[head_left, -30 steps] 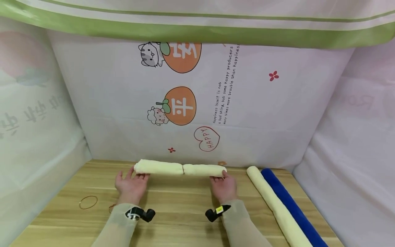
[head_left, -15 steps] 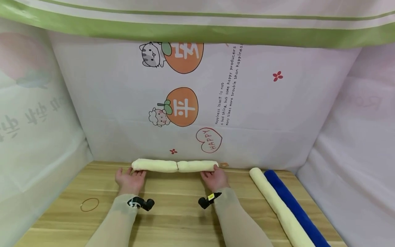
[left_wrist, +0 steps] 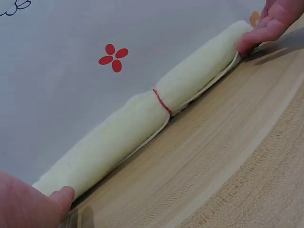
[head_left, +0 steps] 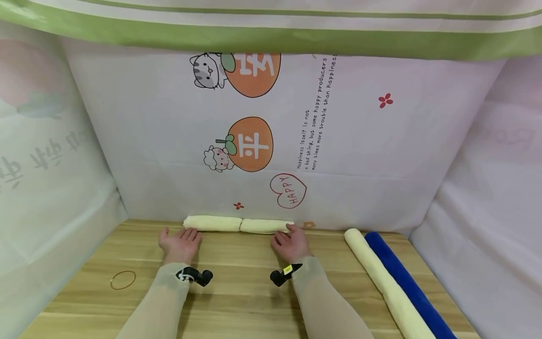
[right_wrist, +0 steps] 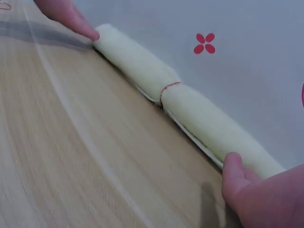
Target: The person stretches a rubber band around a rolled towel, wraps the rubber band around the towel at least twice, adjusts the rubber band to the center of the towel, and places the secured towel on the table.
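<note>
A pale yellow rolled towel (head_left: 216, 223) lies lengthwise on the wooden table along the foot of the back wall. Around its middle runs a thin red rubber band (left_wrist: 162, 100), which nips it in. My left hand (head_left: 179, 242) is palm up, its relaxed fingers against the near side of the roll's left end. At the other end, the fingers of my right hand (head_left: 291, 244) touch the roll in the same way, palm turned up. Both wrist views show the towel's loose edge along the bottom of the roll.
To the right, a longer pale yellow roll (head_left: 387, 282) lies beside a blue roll (head_left: 410, 285), both slanting toward the front. One loose rubber band (head_left: 123, 280) is on the table (head_left: 237, 301) at the left. White printed sheets form the back wall (head_left: 338, 197) and sides.
The banded roll has moved away from me and down onto the table against the back wall. Both hands went with it, the right one also leftward, and their fingers have loosened.
</note>
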Available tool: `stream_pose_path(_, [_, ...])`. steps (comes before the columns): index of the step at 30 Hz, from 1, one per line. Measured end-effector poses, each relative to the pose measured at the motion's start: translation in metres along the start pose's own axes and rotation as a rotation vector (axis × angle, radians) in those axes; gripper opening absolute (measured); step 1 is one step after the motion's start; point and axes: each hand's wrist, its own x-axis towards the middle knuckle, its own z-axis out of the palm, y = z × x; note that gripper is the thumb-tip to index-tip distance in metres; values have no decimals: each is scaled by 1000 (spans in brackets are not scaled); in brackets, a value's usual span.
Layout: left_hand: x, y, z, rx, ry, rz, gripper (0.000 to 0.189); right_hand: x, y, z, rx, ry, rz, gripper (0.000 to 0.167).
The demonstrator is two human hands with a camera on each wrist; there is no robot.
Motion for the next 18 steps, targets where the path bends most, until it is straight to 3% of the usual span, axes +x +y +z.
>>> stream_pose_path(9, [-2, -8, 0, 24, 3, -9, 76, -11, 1, 6, 30, 26, 21, 79])
stream_pose_path(18, [-16, -21, 7, 103, 31, 27, 73, -24, -15, -10, 34, -6, 15, 75])
